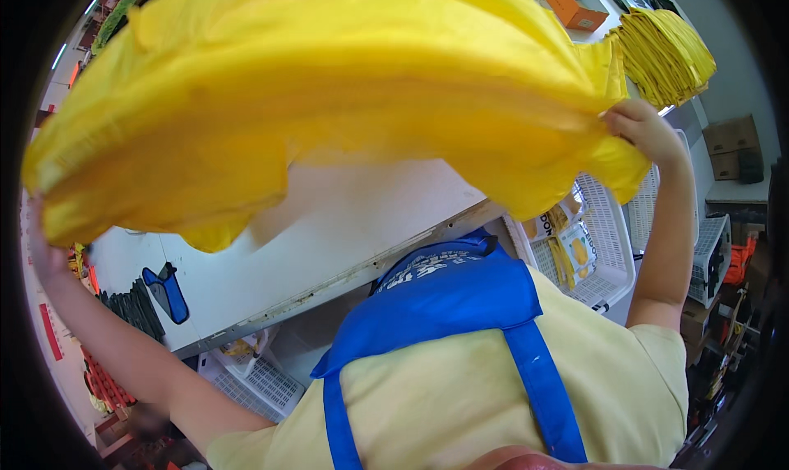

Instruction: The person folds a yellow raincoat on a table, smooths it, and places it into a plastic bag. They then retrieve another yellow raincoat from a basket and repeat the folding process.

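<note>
Cloth: a large yellow cloth [329,84] was spread wide in the air above the white bench [345,223], stretched between both raised hands.
Right hand: the right hand [637,129] gripped the cloth's right edge, its fingers [618,125] clamped on bunched fabric.
Left hand: the left hand [43,252] was at the cloth's left end, mostly hidden under the fabric; whether its fingers were closed on it could not be told.
Bench: a blue tool [168,293] lay near its left end.
Stack: folded yellow cloths [666,55] were piled beyond the right hand.
Basket: a white basket [612,248] with packets stood right of the bench.
</note>
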The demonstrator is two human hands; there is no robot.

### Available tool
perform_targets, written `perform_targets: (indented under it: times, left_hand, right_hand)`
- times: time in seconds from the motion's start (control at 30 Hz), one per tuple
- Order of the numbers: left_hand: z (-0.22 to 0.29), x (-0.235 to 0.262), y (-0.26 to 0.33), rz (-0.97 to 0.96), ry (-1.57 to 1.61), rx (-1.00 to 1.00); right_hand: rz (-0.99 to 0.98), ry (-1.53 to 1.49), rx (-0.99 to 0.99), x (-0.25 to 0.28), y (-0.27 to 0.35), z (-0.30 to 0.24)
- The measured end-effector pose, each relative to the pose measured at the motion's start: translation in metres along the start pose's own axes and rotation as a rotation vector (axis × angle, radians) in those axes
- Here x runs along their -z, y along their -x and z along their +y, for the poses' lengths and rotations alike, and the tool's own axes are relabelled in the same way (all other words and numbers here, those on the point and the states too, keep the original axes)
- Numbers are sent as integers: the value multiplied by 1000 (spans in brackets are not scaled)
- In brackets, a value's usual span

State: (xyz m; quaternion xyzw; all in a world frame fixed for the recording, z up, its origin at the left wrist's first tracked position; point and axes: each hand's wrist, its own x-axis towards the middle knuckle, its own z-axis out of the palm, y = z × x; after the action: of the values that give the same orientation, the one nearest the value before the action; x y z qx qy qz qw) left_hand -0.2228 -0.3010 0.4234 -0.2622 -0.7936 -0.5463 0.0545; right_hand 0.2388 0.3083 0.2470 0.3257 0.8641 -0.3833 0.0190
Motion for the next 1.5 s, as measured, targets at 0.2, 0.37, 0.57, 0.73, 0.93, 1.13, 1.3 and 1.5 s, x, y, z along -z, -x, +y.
perform_targets:
  times: [0.2,0.37,0.57,0.73,0.93,1.13,1.3,1.5]
  left_hand:
    - [-337,56,137,-82,-208,954]
    - [-275,-183,216,355,-1220,522]
    - [-167,-378,275,-624,-308,-196]
    - [-179,-427,299,-715,-316,-295]
    - [-201,-434,320,-637,-272,-353]
    - [-207,-438,328,-622,-280,-337]
    - [-198,-432,325,-715,-393,-345]
    - [-205,-414,319,-691,-405,-296]
  right_hand:
    - [-547,151,-31,-173,-84,69]
    - [-196,-239,-173,-241,-84,127]
    - [-316,-458,-485,-228,-66,78]
    - [-474,-820,-513,-221,-60,81]
    - [-443,-702,-489,-224,-51,80]
    - [-307,-410,-292,-242,-49,94]
    - [-258,-429,-278,-250,-53,103]
    - [-91,-92,-123,-219,-65,103]
